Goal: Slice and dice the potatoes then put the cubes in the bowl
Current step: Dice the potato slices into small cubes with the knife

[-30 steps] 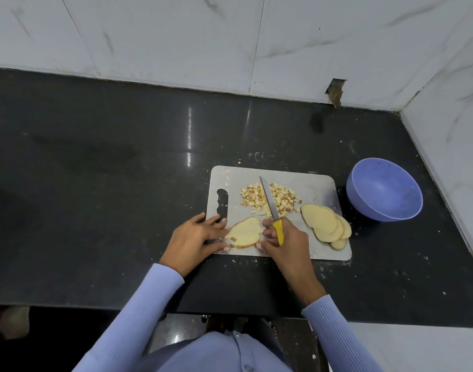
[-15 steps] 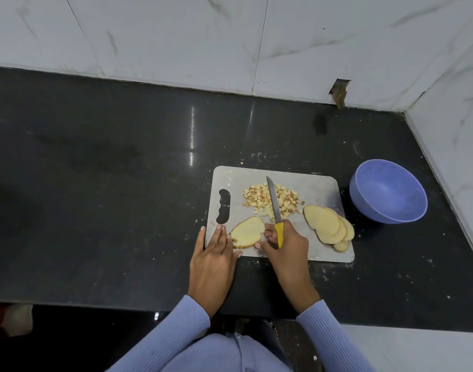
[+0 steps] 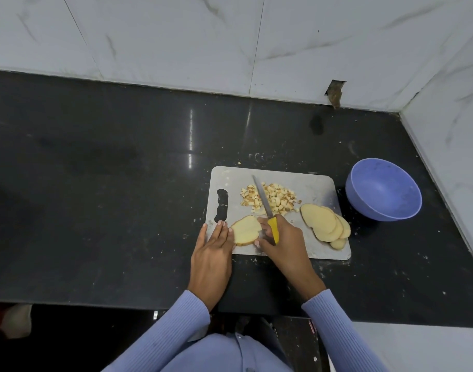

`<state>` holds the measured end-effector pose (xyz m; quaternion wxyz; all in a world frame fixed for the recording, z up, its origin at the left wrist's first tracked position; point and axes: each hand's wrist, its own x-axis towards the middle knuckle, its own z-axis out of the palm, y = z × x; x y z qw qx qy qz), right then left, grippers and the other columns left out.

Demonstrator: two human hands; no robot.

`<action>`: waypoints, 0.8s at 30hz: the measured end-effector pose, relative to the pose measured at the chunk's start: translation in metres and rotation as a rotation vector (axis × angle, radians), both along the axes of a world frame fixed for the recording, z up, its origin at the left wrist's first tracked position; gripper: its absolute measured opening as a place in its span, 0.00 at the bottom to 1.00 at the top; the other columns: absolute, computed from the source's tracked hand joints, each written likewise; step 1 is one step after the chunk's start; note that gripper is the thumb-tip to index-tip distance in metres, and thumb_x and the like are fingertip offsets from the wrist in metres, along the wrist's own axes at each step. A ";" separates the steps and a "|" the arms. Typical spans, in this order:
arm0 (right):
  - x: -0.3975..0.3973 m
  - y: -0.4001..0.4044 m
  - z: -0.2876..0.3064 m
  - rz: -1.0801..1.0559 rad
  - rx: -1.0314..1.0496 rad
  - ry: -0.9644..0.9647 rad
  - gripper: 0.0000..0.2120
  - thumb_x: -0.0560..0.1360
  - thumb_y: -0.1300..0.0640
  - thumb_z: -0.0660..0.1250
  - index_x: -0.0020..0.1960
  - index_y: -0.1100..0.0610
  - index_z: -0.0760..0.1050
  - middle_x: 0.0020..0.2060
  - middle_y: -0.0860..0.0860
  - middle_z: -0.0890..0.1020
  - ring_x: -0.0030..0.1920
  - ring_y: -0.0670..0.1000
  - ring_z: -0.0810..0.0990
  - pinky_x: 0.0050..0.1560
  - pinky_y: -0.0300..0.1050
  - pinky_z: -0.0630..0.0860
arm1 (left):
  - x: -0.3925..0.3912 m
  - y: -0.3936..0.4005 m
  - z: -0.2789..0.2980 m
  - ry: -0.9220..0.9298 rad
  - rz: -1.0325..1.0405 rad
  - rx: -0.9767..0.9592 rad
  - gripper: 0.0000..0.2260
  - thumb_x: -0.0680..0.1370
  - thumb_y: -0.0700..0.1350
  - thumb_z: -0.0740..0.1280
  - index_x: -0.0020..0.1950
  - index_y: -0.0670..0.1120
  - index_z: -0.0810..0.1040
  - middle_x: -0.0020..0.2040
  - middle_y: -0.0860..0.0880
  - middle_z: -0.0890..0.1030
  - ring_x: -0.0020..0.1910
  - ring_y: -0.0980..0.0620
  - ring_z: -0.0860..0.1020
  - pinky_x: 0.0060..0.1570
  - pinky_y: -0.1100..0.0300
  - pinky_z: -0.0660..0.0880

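Potato slice flat on board, left hand spread with straight fingers touching its left edge, right hand gripping knife; best to cut even strips, fingertips clear, bowl empty beside on table

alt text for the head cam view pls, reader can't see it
A person's right hand holds a yellow-handled knife on a grey cutting board while the flat left hand steadies a potato slice. Diced potato cubes and more slices lie on the board; an empty blue bowl sits to its right on the black counter.
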<state>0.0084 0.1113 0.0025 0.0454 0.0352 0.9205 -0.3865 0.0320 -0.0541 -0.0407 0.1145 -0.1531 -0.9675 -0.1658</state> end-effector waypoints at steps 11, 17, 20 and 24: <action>0.027 0.020 0.013 0.039 0.117 -0.094 0.13 0.83 0.52 0.51 0.43 0.56 0.65 0.32 0.51 0.72 0.32 0.49 0.70 0.30 0.41 0.62 | -0.026 0.026 0.006 -0.137 -0.106 0.138 0.13 0.75 0.43 0.66 0.55 0.37 0.81 0.60 0.38 0.78 0.60 0.42 0.78 0.63 0.49 0.67; 0.036 0.009 0.004 0.111 0.295 -0.112 0.14 0.83 0.48 0.48 0.45 0.54 0.65 0.33 0.47 0.72 0.33 0.48 0.72 0.33 0.42 0.63 | -0.027 0.025 0.001 -0.186 -0.102 0.183 0.14 0.77 0.41 0.68 0.60 0.36 0.79 0.66 0.39 0.74 0.66 0.42 0.72 0.67 0.55 0.62; 0.034 0.005 0.004 0.109 0.360 -0.162 0.15 0.83 0.47 0.47 0.49 0.55 0.67 0.36 0.50 0.75 0.38 0.52 0.76 0.37 0.44 0.66 | -0.027 0.025 0.000 -0.185 -0.108 0.199 0.14 0.77 0.41 0.68 0.60 0.36 0.79 0.66 0.40 0.74 0.67 0.44 0.72 0.68 0.57 0.61; 0.030 -0.008 0.007 0.090 0.470 -0.227 0.16 0.83 0.49 0.46 0.55 0.58 0.67 0.45 0.55 0.79 0.45 0.55 0.78 0.39 0.45 0.66 | -0.028 0.023 -0.002 -0.176 -0.108 0.218 0.12 0.74 0.41 0.70 0.55 0.37 0.81 0.62 0.40 0.77 0.62 0.43 0.76 0.64 0.54 0.66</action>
